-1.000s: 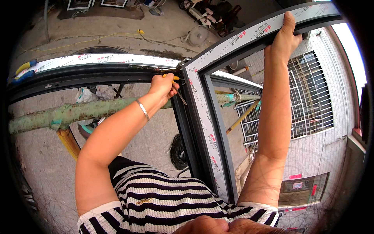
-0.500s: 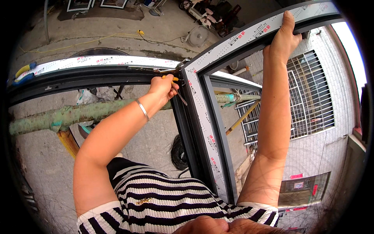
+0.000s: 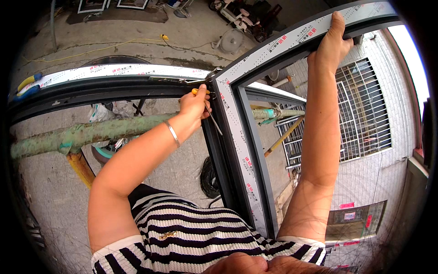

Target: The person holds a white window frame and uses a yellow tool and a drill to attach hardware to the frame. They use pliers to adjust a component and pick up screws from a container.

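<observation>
Little has shifted over the last second: the left hand point(image 3: 194, 102) stays clenched on a yellow-handled screwdriver point(image 3: 207, 107) at the window frame point(image 3: 237, 137) corner joint. The right hand point(image 3: 332, 43) keeps gripping the top rail point(image 3: 292, 39), far right, so work at that corner looks ongoing.

A green pipe point(image 3: 91, 133) crosses below, a barred window point(image 3: 365, 114) shows opposite, a yellow cable point(image 3: 114, 45) trails over concrete.

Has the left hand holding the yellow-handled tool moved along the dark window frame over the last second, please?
No. The left hand stays at the frame corner, tool in place.
</observation>
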`<state>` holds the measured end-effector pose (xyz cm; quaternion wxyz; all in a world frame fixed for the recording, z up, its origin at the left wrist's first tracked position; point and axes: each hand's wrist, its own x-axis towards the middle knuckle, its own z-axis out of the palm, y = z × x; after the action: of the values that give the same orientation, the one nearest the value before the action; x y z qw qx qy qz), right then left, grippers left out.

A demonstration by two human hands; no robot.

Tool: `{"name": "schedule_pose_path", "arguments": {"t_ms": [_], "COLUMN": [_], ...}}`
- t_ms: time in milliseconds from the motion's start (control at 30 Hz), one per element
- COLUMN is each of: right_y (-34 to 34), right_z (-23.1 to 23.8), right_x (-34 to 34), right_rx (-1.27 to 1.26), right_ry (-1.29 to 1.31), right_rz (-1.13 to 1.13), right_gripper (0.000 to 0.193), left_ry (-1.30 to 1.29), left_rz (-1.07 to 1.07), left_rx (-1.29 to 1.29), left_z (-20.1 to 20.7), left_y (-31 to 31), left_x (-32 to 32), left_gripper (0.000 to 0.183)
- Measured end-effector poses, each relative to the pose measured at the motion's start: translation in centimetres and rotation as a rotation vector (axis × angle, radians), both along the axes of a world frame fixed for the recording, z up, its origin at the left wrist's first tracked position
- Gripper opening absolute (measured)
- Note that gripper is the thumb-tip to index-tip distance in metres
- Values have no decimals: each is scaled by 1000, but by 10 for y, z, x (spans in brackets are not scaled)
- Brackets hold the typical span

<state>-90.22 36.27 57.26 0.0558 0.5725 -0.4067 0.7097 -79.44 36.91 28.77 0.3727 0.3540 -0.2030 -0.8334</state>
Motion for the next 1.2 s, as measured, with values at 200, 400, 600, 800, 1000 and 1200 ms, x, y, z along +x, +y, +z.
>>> {"name": "schedule_pose_path", "arguments": {"t_ms": [200, 400, 600, 800, 1000, 1200], "right_y": [-1, -2, -2, -1, 4, 9], "right_z": [0, 0, -4, -3, 1, -4], "right_x": [-1, 3, 3, 6, 9, 18], "right_rx": [10, -36, -37, -33, 58, 119], "right_ry": [-14, 53, 52, 76, -44, -44], "right_rz": [-48, -147, -111, -155, -92, -118], "right_gripper": [71, 63, 61, 63, 82, 85], "left_ry": [-4, -560, -748, -1040, -1058, -1024], "left_rz": [56, 458, 235, 299, 527, 576], "left_rx": [155, -564, -889, -1055, -1156, -1167], "left_z": [34, -28, -34, -32, -46, -51], "left_y": [19, 22, 26, 27, 28, 27], "left_x": [-15, -46, -12, -6, -14, -12], "left_gripper": [39, 32, 30, 33, 29, 25]}}
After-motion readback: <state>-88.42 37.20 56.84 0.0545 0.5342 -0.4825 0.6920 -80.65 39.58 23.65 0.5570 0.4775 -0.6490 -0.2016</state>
